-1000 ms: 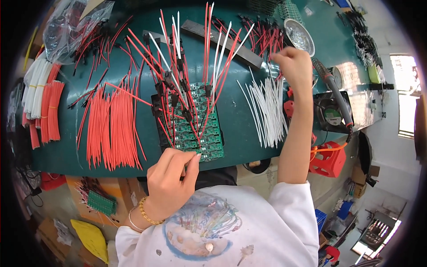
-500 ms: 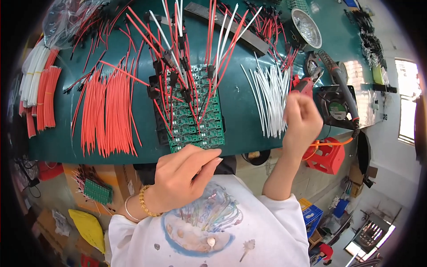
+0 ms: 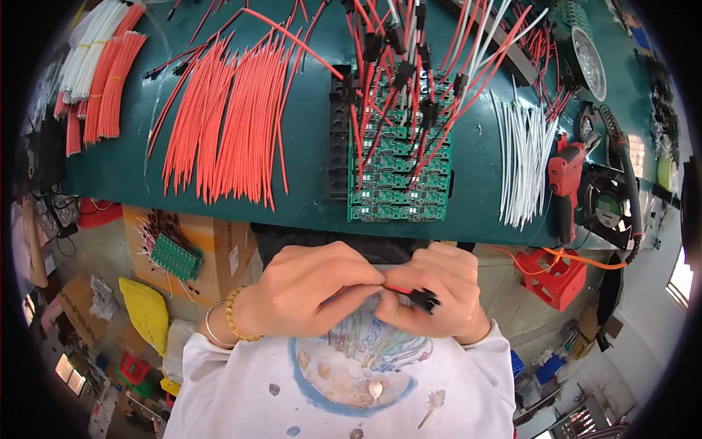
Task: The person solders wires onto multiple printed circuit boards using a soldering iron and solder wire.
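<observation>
Flat dk-green counter (image 3: 308, 164), w/ green rect. circuit-board panel (image 3: 398, 205), lies beyond L fingers (image 3: 351, 273), R fingers (image 3: 428, 274). R hold short red/black wire lead (image 3: 398, 290) w/ black plastic plug (image 3: 425, 299); L pinch narrow at its wire end. Uneven tug could strain lead; slack grip could drop it.

Red lead (image 3: 398, 290) with black connector (image 3: 425, 299), between fingers (image 3: 357, 274)

Lighting, as I view it remotely: bright, fairly even; daylight at a window (image 3: 682, 276), right edge, blown white. Glare: pale patch on the bench (image 3: 311, 150), right of frame. Distortion: fisheye, straight edges bowed, black corners. Focus: centre fairly crisp; rim soft, smeared.
</observation>
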Demonstrator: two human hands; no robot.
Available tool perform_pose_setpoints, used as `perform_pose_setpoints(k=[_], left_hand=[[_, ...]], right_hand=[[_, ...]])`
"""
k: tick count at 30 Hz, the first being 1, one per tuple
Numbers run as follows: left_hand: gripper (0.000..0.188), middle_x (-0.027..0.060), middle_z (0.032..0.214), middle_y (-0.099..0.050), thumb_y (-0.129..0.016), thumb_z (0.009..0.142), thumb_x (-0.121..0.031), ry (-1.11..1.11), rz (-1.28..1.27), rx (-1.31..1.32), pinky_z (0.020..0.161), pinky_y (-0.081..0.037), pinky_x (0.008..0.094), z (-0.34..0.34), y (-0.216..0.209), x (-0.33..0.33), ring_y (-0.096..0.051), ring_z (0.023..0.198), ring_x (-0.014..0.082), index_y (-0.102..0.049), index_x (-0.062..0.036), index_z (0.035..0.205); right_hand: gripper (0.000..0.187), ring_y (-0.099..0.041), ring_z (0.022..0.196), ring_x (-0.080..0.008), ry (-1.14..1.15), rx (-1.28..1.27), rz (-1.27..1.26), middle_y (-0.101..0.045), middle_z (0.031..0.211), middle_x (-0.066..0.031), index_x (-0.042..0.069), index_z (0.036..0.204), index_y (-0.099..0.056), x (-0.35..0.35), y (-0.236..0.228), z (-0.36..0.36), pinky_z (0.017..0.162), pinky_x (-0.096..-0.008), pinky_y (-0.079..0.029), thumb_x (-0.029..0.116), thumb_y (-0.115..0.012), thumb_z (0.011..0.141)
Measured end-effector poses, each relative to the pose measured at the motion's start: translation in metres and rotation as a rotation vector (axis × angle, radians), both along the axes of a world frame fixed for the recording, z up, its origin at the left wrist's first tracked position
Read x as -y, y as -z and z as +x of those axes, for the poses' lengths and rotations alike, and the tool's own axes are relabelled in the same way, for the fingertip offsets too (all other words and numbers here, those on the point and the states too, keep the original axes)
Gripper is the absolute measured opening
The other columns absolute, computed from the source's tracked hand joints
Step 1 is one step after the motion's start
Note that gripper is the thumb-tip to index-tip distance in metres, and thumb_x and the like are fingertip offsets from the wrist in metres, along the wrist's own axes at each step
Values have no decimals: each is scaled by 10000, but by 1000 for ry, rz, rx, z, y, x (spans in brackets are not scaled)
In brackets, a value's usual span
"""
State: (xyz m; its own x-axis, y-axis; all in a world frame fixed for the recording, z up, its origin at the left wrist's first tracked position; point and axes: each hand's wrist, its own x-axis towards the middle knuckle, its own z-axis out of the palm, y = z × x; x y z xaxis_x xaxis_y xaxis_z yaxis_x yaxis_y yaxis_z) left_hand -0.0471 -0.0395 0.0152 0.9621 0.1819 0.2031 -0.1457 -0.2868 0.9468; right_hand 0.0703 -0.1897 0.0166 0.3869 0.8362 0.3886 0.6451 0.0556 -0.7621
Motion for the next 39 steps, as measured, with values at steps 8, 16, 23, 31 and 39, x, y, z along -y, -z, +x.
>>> perform_pose_setpoints(k=[8,16,23,31,39], left_hand=[[233,116,783,-640,-718,668,23,-72,425,211,473,-492,274,-9,14,-6,-605,548,207,-616,36,878],[252,135,797,-647,-718,643,23,-205,519,243,472,-492,272,-3,22,-12,-606,565,203,-622,34,876],[238,123,805,-643,-724,656,17,-212,461,227,489,-500,277,-2,29,-12,-600,567,207,-615,25,868],[236,120,807,-645,-720,664,21,-216,436,207,502,-506,278,-2,27,-11,-611,576,210,-612,17,874],[224,112,785,-645,-715,661,55,-236,306,160,505,-508,280,9,21,-12,-618,568,218,-612,20,857]], right_hand=[[349,-523,491,-160,68,191,98,-654,774,-116,-44,887,-598,-12,21,-6,406,-247,-354,-51,-685,548],[409,-524,506,-167,140,173,157,-646,803,-117,-23,942,-636,-22,32,-5,413,-251,-403,-63,-698,539],[360,-556,537,-195,151,111,51,-654,775,-134,-17,891,-645,-24,25,-7,435,-258,-406,-130,-687,552],[393,-527,526,-183,163,146,86,-637,827,-106,-10,950,-650,-23,31,-6,432,-260,-418,-40,-727,566],[295,-600,581,-205,269,32,-33,-642,746,-113,-24,878,-655,-30,14,-8,496,-269,-462,-122,-703,604]])
